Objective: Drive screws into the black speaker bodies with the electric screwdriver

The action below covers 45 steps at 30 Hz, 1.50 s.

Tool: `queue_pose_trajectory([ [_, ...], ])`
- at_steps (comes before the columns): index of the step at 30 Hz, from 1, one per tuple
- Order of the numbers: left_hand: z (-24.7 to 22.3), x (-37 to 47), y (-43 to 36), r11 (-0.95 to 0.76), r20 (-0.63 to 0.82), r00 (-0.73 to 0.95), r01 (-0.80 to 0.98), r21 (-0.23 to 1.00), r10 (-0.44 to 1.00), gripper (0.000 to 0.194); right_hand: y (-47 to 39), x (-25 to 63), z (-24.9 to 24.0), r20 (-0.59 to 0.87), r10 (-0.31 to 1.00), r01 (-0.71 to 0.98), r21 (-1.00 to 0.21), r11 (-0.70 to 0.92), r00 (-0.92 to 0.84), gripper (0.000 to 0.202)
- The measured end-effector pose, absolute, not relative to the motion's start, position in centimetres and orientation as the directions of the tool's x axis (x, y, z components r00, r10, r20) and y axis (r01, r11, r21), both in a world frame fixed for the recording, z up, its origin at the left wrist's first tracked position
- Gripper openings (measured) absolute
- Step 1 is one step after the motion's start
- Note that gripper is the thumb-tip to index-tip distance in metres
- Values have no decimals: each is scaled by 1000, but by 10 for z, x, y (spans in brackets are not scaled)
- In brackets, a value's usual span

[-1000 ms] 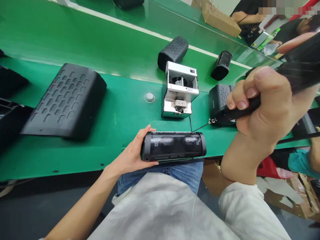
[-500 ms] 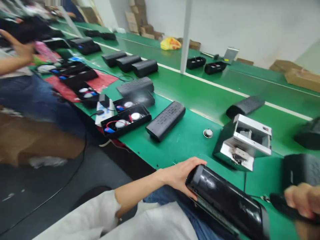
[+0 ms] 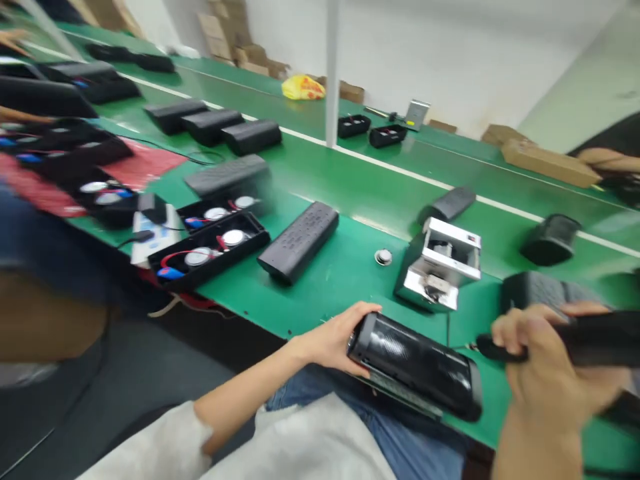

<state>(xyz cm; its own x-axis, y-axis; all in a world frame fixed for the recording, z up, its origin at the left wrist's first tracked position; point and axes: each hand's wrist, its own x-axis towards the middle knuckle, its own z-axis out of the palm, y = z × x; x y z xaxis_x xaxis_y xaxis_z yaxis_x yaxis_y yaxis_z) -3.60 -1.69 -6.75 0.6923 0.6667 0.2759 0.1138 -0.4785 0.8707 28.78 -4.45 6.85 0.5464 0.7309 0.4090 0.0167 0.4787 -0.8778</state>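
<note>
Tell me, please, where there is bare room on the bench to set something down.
Bare green bench shows between the patterned black cover and the silver speaker driver, reaching toward the held speaker. It is crowded leftward, around the open housing and power strip, and around the silver machine.

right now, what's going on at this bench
A person's left hand grips one end of a black speaker-like unit at the edge of the green bench. The right hand holds a dark, blurred tool, apart from the unit. Beyond stands a silver machine, with a small round part left of it.
</note>
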Motion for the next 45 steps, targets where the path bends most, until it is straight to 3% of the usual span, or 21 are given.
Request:
queue_pose_trajectory([
  [6,-68,-41,-16,-464,213,722,166,870,659,127,-37,283,117,549,785,13,-822,570,287,33],
  [13,-62,-38,-24,-477,200,714,209,854,671,122,8,264,149,808,405,223,-529,819,428,25],
  [17,-72,-37,-24,-476,212,707,197,857,675,133,47,254,136,793,450,246,-572,783,411,30],
  [23,-81,-37,-24,-490,245,714,157,857,657,143,53,255,123,690,617,278,-720,635,378,42],
  [28,-81,-37,-23,-484,249,715,141,864,653,142,48,255,128,712,583,314,-699,643,391,42],
  [36,-79,-36,-23,-499,267,712,133,857,649,143,50,246,127,663,632,310,-747,587,401,40],
  [45,-78,-35,-23,-456,243,713,121,881,658,136,3,232,149,577,695,165,-807,567,430,28],
])
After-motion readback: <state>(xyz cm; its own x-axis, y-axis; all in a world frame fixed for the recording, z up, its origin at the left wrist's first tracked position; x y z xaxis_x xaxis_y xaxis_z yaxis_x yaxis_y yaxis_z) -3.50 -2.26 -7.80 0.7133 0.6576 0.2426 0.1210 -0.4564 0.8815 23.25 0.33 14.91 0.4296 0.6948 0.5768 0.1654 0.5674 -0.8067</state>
